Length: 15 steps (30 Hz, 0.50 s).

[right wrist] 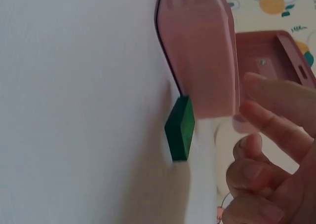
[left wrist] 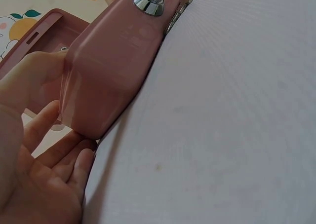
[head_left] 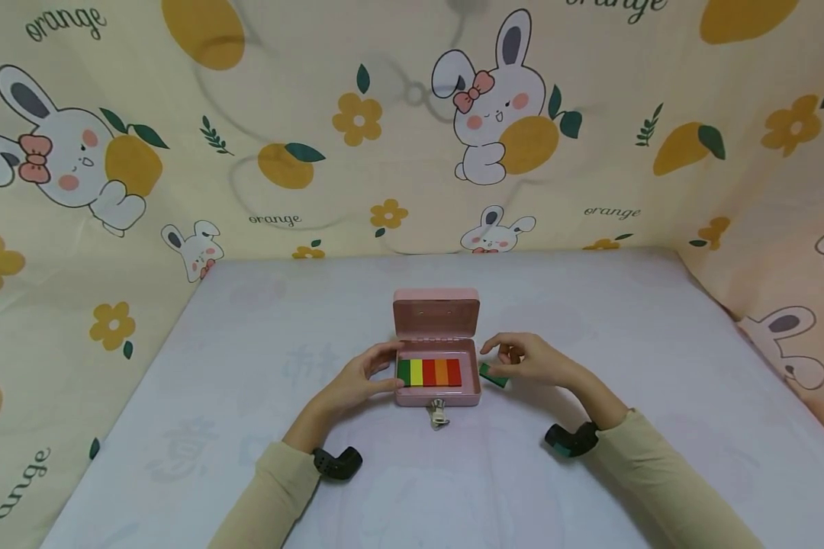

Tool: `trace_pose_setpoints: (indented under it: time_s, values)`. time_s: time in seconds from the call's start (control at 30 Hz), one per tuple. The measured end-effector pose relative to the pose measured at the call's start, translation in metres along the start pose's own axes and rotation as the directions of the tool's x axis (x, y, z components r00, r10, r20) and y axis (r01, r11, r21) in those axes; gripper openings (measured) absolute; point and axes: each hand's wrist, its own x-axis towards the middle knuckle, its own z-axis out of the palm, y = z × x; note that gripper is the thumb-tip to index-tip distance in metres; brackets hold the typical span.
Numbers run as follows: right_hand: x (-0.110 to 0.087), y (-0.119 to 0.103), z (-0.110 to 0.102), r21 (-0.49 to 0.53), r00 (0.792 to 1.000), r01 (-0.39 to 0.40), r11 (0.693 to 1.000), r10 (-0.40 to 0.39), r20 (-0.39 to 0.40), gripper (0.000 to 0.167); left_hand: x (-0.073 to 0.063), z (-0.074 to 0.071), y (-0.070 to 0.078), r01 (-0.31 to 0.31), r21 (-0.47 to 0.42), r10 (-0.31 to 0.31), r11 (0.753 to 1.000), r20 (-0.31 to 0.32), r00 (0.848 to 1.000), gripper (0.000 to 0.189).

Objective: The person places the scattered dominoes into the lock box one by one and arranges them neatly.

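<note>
A pink metal box [head_left: 420, 398] with its hinged lid [head_left: 436, 316] raised sits on the table. Inside is a row of flat coloured blocks [head_left: 429, 373], in green, yellow, red and orange. My left hand [head_left: 362, 375] grips the left end of the box, thumb at the near corner and fingers round the side. A green block [right wrist: 180, 129] is outside the box, beside its right wall. Over that block is my right hand [head_left: 530, 358], fingers loosely bent. In the right wrist view its fingers stand apart from the block and hold nothing.
A lock with a key [head_left: 438, 414] sticks out from the box front. White cloth [head_left: 412, 488] covers the table. Behind and at both sides hangs a printed curtain [head_left: 398, 137]. Dark wrist cameras [head_left: 339, 463] are strapped to both wrists.
</note>
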Motion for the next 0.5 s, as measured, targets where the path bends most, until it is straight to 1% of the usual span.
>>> trace_pose_setpoints:
  time_s: [0.27,0.5]
  values:
    - [0.002,0.012,-0.01,0.055,0.995,0.027,0.998,-0.032,0.096,0.033,0.001,-0.002,0.0,-0.043,0.007,0.043,0.999,0.01,0.999,0.067]
    - [0.005,0.025,-0.015,0.079,0.98,0.018,0.997,-0.034,0.196,0.041,0.001,-0.002,-0.001,-0.046,0.015,0.046,0.999,0.013,0.999,0.067]
